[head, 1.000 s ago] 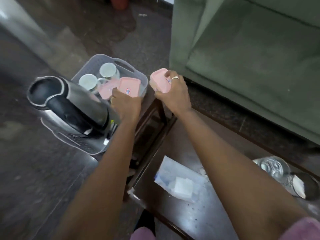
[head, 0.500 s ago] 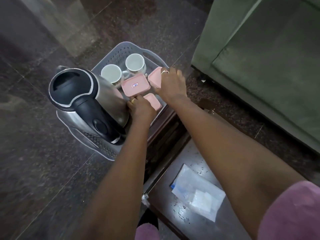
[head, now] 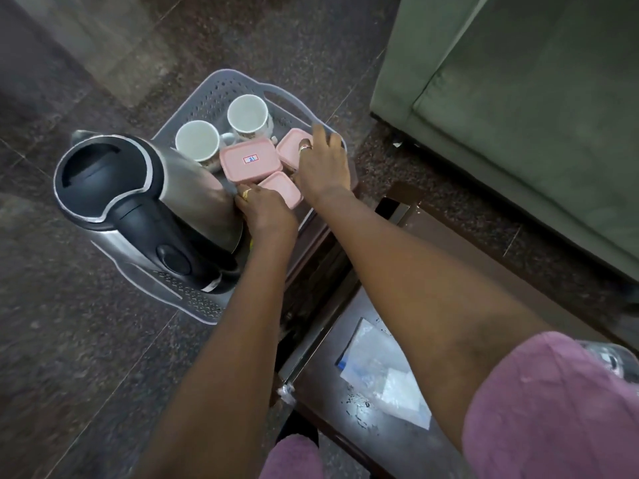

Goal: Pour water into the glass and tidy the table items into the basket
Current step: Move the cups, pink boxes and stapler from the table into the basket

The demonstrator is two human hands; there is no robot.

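Down in the grey basket (head: 221,95) on the floor beside the low table (head: 387,440), both my hands were busy among the pink boxes. My right hand (head: 323,164) lay over the far-right pink box (head: 290,145), fingers spread across its lid; whether they gripped it or only pressed it flat I could not tell. My left hand (head: 266,210) was curled at the near edge of the labelled pink box (head: 249,160), just beside the small pink box (head: 281,186) wedged between my two wrists, and its hold was hidden too. That labelled box lay straight ahead of my left fingers, its long side running left to right, hard against the kettle (head: 145,205) and the two cups (head: 197,141). I judged the left hand nearer for nudging it square. Back on the table, a plastic packet (head: 383,371) waited, closer to my right arm, and a glass (head: 619,361) showed at the edge.
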